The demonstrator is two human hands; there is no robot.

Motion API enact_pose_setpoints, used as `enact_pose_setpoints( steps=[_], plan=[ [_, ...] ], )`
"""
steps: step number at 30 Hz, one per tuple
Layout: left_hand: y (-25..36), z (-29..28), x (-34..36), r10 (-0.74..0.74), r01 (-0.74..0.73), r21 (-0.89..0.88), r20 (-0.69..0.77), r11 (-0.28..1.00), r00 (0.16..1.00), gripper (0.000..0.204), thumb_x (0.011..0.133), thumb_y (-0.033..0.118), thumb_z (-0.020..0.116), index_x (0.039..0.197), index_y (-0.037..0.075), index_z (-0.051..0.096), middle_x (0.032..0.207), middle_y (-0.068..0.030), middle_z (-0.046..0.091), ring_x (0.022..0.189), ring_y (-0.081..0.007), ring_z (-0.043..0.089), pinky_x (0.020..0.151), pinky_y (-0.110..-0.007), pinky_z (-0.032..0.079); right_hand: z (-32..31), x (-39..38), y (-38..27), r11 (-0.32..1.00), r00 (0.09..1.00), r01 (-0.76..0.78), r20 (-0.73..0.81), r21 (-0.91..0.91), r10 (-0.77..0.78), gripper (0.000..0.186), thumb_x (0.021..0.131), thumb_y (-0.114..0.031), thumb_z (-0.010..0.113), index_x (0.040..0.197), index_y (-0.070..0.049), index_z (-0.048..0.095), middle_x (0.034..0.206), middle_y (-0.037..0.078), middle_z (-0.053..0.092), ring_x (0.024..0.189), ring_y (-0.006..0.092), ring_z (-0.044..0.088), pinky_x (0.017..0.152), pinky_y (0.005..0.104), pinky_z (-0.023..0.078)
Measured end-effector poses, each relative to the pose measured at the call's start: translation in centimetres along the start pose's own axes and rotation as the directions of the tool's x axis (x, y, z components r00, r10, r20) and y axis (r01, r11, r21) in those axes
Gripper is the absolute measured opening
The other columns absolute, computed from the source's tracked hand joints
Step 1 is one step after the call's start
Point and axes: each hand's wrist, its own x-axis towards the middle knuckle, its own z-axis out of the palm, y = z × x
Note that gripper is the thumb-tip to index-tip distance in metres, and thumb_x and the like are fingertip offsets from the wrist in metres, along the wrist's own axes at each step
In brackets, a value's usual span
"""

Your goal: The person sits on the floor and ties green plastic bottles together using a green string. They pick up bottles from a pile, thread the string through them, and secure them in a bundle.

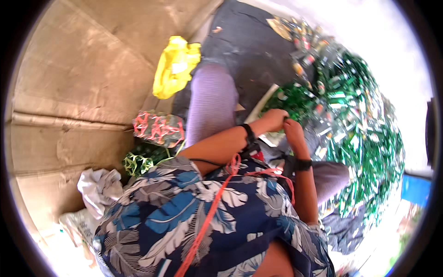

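Note:
My left hand (273, 120) and my right hand (294, 132) meet in front of me, fingertips pinched together. A small dark bit shows between them, too small to name. Just beyond my fingers lies a heap of shiny green strips (295, 99), partly on a pale flat piece (264, 104) that may be a tray or card. Each wrist wears a black band. Below my hands, pink string (272, 172) runs across my lap and up over my patterned shirt.
A large glittering pile of green strips (369, 157) fills the right side, with clear and coloured pieces (302, 51) at its far end. Cardboard (74, 78) walls the left. Near it lie a yellow plastic bag (177, 69), a pink-tied bundle (159, 128) and a white plastic sack (99, 189).

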Motion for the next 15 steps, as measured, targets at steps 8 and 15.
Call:
enact_pose_setpoints(
  steps=[8,15],
  plan=[
    [0.7,-1.4,-0.2,-0.075,0.080,-0.052,0.090,0.995,0.993,0.040,0.080,0.005,0.059,0.118,0.010,0.069,0.113,-0.0206,0.070,0.108,-0.0394,0.064,0.090,-0.045,0.051,-3.2,0.6,-2.0,0.998,0.997,0.064,-0.034,0.027,-0.063,0.026,0.087,-0.024,0.056,0.087,-0.001,0.067,0.082,0.023,0.065,0.079,0.0379,0.065,0.072,0.0440,0.050],
    [-0.3,-0.5,-0.1,-0.061,0.068,-0.078,0.090,0.995,0.994,0.051,0.075,0.008,0.069,0.125,0.006,0.062,0.110,-0.0208,0.070,0.108,-0.0387,0.065,0.089,-0.044,0.051,-3.6,2.4,-1.9,0.997,0.983,0.080,-0.162,-0.017,-0.081,0.022,0.088,-0.020,0.056,0.083,-0.002,0.066,0.081,0.023,0.066,0.080,0.0433,0.065,0.071,0.0503,0.051]
  ],
)
